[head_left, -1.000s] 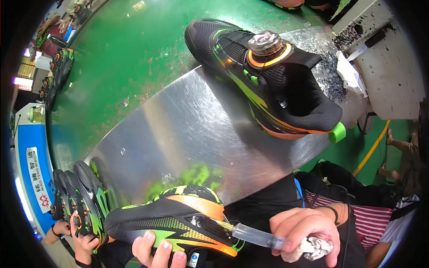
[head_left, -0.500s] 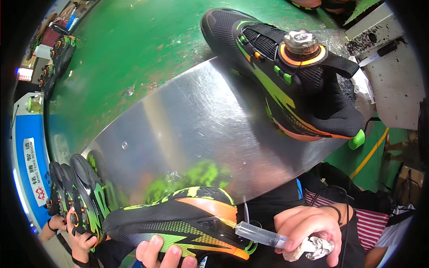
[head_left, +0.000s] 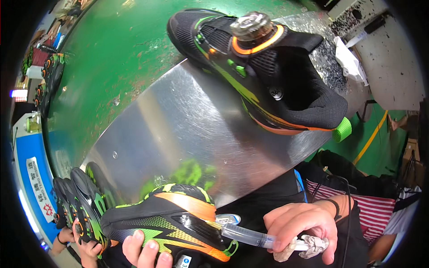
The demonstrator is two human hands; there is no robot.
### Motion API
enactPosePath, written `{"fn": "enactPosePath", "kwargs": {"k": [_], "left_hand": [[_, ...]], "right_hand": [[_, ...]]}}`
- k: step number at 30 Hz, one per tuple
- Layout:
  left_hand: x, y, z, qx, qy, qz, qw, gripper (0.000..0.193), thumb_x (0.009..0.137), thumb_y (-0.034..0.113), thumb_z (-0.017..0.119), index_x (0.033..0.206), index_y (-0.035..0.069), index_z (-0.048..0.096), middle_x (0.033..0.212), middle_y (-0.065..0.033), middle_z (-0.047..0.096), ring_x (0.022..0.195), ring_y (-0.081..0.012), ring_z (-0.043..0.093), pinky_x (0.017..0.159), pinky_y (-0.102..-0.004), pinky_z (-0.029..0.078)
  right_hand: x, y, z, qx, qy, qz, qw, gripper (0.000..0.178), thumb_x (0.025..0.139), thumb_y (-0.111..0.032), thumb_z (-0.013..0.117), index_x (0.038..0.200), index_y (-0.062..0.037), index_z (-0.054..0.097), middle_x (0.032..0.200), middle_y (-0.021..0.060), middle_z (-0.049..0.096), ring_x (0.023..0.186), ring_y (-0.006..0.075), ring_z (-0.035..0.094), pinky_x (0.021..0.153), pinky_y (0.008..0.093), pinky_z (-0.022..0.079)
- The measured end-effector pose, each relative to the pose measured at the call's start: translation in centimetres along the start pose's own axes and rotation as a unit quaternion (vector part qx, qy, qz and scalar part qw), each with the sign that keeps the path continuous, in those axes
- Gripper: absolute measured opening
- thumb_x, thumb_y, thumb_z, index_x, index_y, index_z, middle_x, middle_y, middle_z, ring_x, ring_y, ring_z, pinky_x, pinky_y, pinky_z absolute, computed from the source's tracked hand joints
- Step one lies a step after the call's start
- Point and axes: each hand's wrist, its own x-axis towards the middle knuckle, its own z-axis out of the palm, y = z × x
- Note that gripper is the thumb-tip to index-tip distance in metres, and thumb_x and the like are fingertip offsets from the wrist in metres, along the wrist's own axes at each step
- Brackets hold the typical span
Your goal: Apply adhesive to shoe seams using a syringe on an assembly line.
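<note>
My left hand grips a black sneaker with green and orange patterning from below, its fingertips on the near side. The sneaker lies on its side, orange midsole edge upward. My right hand holds a clear syringe, along with crumpled whitish paper. The syringe's yellowish tip meets the sneaker along the seam by the orange midsole; the exact contact is hard to see. A second sneaker stands on the shiny metal sheet. It has a clear faceted dial with an orange ring.
Another person's hands are at several dark sneakers on the left. More sneakers line the green tabletop farther off. White paper and a black-handled knife lie at far right.
The view has shifted, so the standing sneaker, both hands and the held sneaker appear farther left. My hands keep their holds, and the syringe tip stays at the sneaker's seam.
</note>
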Motion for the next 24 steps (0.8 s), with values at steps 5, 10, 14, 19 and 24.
{"fn": "enactPosePath", "kwargs": {"k": [5,10,14,19,24], "left_hand": [[1.5,-0.5,-0.8,-0.019,-0.052,-0.065,0.996,0.037,0.08,0.02,0.067,0.108,-0.002,0.058,0.111,-0.0218,0.06,0.104,-0.0425,0.059,0.092,-0.0509,0.046],[3.5,-2.1,-1.1,-0.079,-0.067,-0.086,0.991,0.052,0.071,0.021,0.076,0.113,-0.002,0.055,0.112,-0.0221,0.059,0.105,-0.0388,0.058,0.093,-0.0476,0.045],[5.2,-2.9,-1.1,-0.06,-0.097,-0.113,0.987,0.062,0.069,0.029,0.076,0.117,-0.001,0.051,0.113,-0.0202,0.056,0.103,-0.0368,0.058,0.093,-0.0453,0.043],[5.5,-4.9,-1.7,-0.083,-0.14,-0.17,0.972,0.083,0.061,0.042,0.079,0.122,-0.003,0.047,0.113,-0.0189,0.054,0.103,-0.0313,0.056,0.094,-0.0415,0.042],[5.3,-6.2,-0.8,-0.228,-0.115,-0.285,0.924,0.088,0.057,0.038,0.083,0.124,-0.003,0.044,0.116,-0.0169,0.053,0.107,-0.0282,0.055,0.097,-0.0396,0.041]], "right_hand": [[0.1,0.9,-0.6,0.017,0.0,-0.032,0.999,0.079,0.079,-0.055,0.069,0.124,0.0068,0.051,0.107,0.0218,0.061,0.079,0.0291,0.055,0.065,0.0371,0.04],[0.5,1.7,-1.5,-0.004,-0.019,-0.046,0.999,0.078,0.073,-0.053,0.075,0.123,0.0022,0.053,0.107,0.0157,0.062,0.078,0.0264,0.056,0.065,0.0345,0.039],[1.6,2.0,-1.7,-0.08,-0.037,-0.07,0.994,0.074,0.07,-0.053,0.077,0.116,0.0019,0.055,0.102,0.0109,0.064,0.084,0.0288,0.058,0.07,0.0377,0.043],[2.0,3.4,-1.1,-0.128,-0.022,-0.112,0.985,0.066,0.077,-0.047,0.074,0.118,0.0,0.054,0.106,0.0083,0.063,0.084,0.0284,0.058,0.07,0.0373,0.043],[2.7,2.7,-1.0,-0.231,-0.03,-0.133,0.963,0.058,0.081,-0.042,0.069,0.119,-0.0013,0.053,0.102,0.0066,0.061,0.076,0.0266,0.053,0.065,0.0359,0.041]]}}
